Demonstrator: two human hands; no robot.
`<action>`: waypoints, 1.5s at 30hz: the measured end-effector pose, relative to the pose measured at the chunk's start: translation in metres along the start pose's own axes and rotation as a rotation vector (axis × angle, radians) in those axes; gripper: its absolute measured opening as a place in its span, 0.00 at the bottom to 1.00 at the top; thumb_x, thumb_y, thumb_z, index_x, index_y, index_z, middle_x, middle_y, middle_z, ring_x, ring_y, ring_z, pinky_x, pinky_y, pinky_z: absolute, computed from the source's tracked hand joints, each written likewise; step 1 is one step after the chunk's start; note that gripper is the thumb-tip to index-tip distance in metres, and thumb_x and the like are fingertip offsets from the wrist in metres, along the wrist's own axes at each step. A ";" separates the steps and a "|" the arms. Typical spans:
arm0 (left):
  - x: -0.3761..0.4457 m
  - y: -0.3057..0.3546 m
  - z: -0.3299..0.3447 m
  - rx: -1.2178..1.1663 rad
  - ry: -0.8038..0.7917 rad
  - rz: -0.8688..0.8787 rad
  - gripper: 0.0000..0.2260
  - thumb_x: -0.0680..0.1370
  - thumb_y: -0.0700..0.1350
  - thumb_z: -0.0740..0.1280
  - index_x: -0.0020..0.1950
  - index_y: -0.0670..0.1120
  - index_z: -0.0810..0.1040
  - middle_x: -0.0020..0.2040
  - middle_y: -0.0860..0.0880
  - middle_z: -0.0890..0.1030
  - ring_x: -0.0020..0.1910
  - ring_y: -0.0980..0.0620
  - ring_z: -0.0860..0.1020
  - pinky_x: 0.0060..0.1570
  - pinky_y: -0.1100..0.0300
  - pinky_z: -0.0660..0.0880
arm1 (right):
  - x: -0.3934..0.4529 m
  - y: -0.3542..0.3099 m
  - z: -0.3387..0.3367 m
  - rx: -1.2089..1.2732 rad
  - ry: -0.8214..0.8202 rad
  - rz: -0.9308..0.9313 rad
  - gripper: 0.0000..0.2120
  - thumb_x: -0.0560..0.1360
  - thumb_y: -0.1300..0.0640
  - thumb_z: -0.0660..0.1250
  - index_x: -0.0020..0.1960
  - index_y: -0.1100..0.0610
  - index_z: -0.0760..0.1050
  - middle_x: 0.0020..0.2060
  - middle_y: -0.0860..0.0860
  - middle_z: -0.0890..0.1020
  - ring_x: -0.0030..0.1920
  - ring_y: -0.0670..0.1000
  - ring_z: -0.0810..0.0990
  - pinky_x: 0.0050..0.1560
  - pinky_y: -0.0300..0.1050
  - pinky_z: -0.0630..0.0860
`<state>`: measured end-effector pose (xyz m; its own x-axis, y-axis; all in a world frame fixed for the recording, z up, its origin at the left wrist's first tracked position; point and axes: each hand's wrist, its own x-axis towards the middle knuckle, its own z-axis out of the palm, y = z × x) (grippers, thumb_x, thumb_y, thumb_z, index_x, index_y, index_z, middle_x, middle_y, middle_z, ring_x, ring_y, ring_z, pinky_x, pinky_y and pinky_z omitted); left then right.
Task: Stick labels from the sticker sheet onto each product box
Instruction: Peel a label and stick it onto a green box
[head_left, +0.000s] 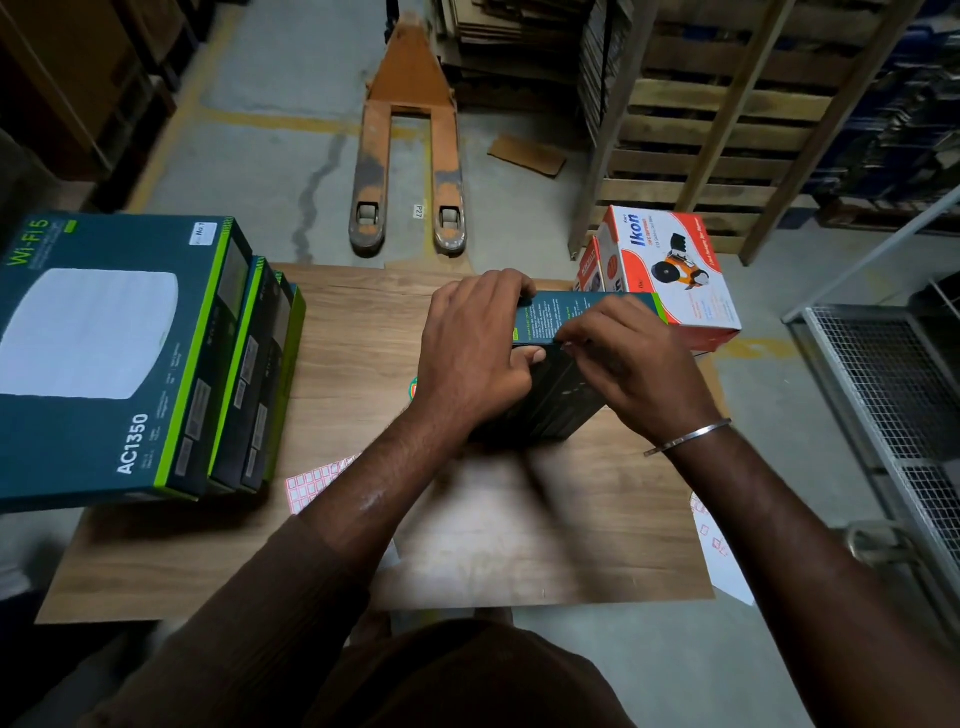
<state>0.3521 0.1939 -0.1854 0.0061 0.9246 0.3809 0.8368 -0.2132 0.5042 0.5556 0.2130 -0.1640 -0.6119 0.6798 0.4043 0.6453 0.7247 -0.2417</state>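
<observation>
Wood-grain brown tabletop (353, 332). At nine o'clock, dark teal product boxes (104, 358) edged in lime green, white oval on top. At one o'clock, a white and red-orange box (670, 270) with blue lettering. Sticker sheet (317, 480): white, red-outlined grid. Orange pallet jack (408, 135), twelve o'clock.

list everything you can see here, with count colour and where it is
Wi-Fi router boxes: about four, teal with green edges, stacked at table's left
held router box: one, dark teal, table centre, on edge
Ikon boxes: two, white and orange-red, table's far right
sticker sheets: two, white with red labels, near left and right edge
table: one, wood brown
pallet jack: one, orange, floor beyond
wooden pallets: several, upright, far right
wire cage: one, grey, right
left hand: grips held box
right hand: pinches at its top edge
</observation>
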 end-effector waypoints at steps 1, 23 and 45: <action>0.000 0.000 0.000 0.000 -0.002 0.000 0.25 0.68 0.52 0.77 0.62 0.50 0.74 0.56 0.54 0.79 0.57 0.49 0.76 0.63 0.51 0.68 | 0.000 0.001 -0.001 0.013 -0.008 0.005 0.08 0.79 0.63 0.70 0.58 0.60 0.80 0.49 0.55 0.80 0.52 0.58 0.77 0.48 0.55 0.76; 0.006 -0.003 0.003 0.008 -0.007 -0.003 0.25 0.69 0.54 0.77 0.62 0.51 0.73 0.57 0.54 0.79 0.57 0.50 0.76 0.63 0.53 0.66 | 0.007 0.008 0.005 -0.046 -0.032 0.053 0.17 0.78 0.60 0.70 0.66 0.56 0.77 0.51 0.53 0.79 0.52 0.55 0.76 0.49 0.53 0.75; 0.008 -0.004 0.004 0.027 -0.004 -0.013 0.25 0.69 0.54 0.78 0.62 0.51 0.74 0.56 0.54 0.79 0.56 0.50 0.76 0.61 0.54 0.66 | 0.021 0.025 -0.004 0.478 -0.036 0.270 0.20 0.75 0.55 0.78 0.65 0.54 0.80 0.42 0.50 0.83 0.42 0.47 0.80 0.42 0.30 0.72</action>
<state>0.3517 0.2030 -0.1877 -0.0023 0.9285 0.3714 0.8514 -0.1929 0.4877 0.5608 0.2448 -0.1582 -0.4744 0.8459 0.2438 0.5072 0.4890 -0.7096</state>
